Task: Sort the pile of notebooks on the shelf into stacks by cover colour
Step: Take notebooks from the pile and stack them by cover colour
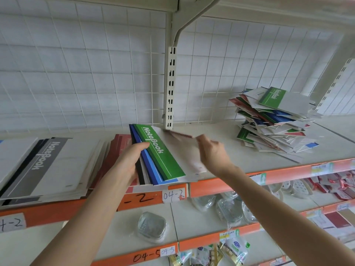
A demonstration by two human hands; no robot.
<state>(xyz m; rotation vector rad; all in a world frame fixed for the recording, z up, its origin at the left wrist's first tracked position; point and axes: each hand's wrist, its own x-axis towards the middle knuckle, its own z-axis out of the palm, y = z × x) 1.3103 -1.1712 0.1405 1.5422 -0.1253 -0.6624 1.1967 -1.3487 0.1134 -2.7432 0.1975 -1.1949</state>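
My left hand [125,162] grips a small bundle of notebooks by their spines, a green-banded notebook [160,152] on top with blue and black ones under it, held just above the shelf's front edge. My right hand [213,152] pinches the far corner of a blurred red-edged notebook [179,135] at the bundle's right side. A sorted stack of grey-banded notebooks [46,164] lies at the left, and a red stack [118,148] sits beside it, partly hidden by my left hand. The mixed unsorted pile [274,121] leans at the far right of the shelf.
The cream shelf [230,150] has an orange front rail with price tags. A slotted upright post [170,87] and wire grid back panel stand behind. Lower shelves hold packaged goods and clear round containers [151,226].
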